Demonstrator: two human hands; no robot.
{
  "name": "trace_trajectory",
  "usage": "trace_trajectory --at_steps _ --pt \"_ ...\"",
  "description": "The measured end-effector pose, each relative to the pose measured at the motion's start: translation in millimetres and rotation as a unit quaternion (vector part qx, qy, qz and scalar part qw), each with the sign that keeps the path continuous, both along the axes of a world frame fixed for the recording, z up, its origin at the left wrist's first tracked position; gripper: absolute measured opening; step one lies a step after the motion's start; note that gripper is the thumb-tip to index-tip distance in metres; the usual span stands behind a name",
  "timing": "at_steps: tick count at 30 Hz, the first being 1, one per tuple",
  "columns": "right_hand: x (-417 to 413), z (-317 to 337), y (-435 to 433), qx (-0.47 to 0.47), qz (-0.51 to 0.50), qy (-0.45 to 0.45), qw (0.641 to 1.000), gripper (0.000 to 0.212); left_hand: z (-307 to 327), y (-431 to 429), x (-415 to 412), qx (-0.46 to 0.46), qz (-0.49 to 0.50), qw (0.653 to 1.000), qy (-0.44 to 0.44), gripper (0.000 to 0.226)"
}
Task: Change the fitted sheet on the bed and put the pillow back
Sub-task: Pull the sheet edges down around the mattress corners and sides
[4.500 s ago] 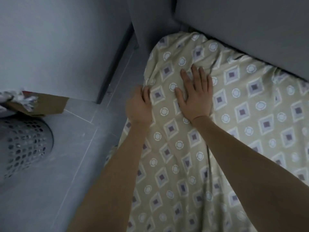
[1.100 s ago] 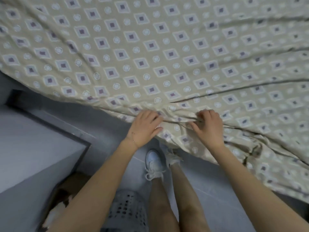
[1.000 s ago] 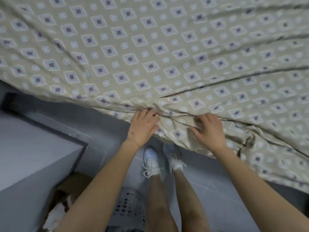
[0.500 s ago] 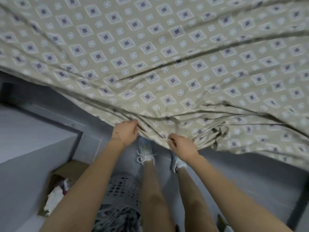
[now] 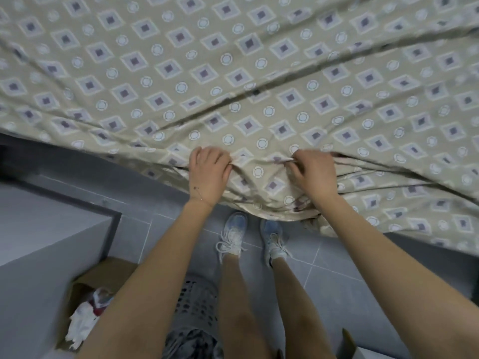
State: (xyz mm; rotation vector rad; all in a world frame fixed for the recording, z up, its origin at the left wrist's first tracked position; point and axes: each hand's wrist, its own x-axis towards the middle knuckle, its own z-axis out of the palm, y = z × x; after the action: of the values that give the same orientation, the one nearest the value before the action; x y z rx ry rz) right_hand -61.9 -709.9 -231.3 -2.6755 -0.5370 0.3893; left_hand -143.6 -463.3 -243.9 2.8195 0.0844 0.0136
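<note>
Both our left hand (image 5: 208,174) and right hand (image 5: 312,174) grip, fingers (image 5: 212,158) curled, the fitted sheet (image 5: 233,73) at its near edge; it spreads away ahead, hem running crosswise, both hands equally near.

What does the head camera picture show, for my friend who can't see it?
The left hand and the right hand each grip a bunch of the beige diamond-patterned fitted sheet at the bed's edge. Below, white sneakers stand on grey floor tiles, beside a perforated laundry basket and a cardboard box.
</note>
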Motion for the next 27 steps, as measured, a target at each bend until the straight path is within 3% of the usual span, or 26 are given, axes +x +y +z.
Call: trace_trajectory --at_steps 5,10,13,17,19,22,25,27 --pt "-57.5 5.3 -19.8 -0.048 0.007 0.127 0.991 0.034 7.9 -1.4 -14.8 -0.032 -0.076 0.993 0.085 0.008" --pt "-77.8 10.4 -18.4 0.007 -0.041 0.196 0.980 0.034 17.1 -0.6 -10.4 -0.078 -0.110 0.980 0.147 0.023" --pt "-72.0 7.7 -26.4 0.036 -0.057 0.160 0.985 0.025 23.1 -8.7 0.4 -0.097 -0.107 0.978 0.149 0.026" --pt "-68.7 5.7 -56.9 -0.028 -0.173 0.046 0.983 0.018 27.1 -34.5 6.9 -0.122 -0.072 0.973 0.185 0.019" --pt "-69.7 7.6 -82.3 -0.059 -0.298 0.013 0.953 0.029 24.0 -52.2 7.5 -0.114 -0.095 0.966 0.214 0.019" --pt "-73.1 7.8 -120.8 -0.074 -0.493 0.028 0.866 0.051 16.9 -78.1 4.2 -0.079 -0.159 0.952 0.251 0.026" --pt "-72.3 3.7 -145.9 -0.019 -0.588 0.073 0.806 0.067 14.1 -102.5 3.7 -0.074 -0.196 0.943 0.258 0.025" --pt "-67.2 1.0 -158.1 0.022 -0.616 0.096 0.781 0.061 15.3 -122.3 7.9 -0.079 -0.208 0.945 0.239 0.022"
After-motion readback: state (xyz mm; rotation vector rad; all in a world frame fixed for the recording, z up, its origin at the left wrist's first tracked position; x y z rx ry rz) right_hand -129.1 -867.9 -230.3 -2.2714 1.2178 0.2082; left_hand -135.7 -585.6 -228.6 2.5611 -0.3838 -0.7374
